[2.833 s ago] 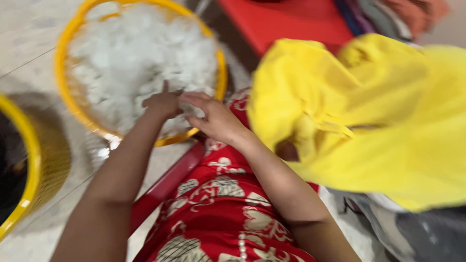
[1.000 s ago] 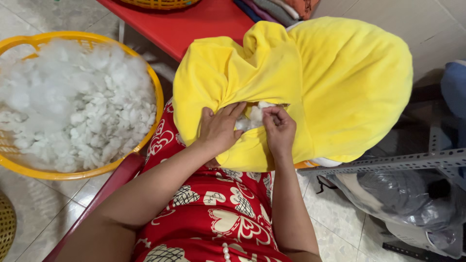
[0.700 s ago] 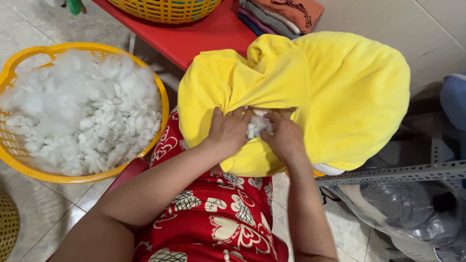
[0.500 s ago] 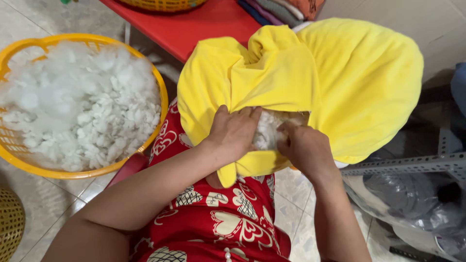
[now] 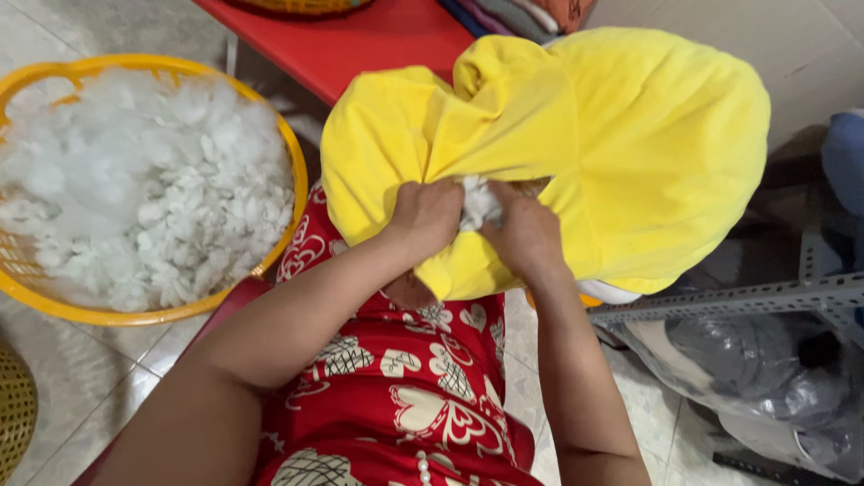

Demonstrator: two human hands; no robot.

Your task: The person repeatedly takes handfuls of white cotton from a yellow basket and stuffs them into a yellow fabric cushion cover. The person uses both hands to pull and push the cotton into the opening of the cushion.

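We are pressing white stuffing (image 5: 477, 202) deeper into yellow plush cover (image 5: 630, 153) on lap; left hand (image 5: 427, 216) now gripping opening, right hand (image 5: 526, 236) clenching stuffing; cover filling out.

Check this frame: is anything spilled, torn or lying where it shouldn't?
Nothing stands out. The white stuffing sits heaped inside the yellow basket, none visibly on the tiled floor. The left hand and right hand grip the opening of the yellow plush cover, a tuft of filling between them; no tear is visible.
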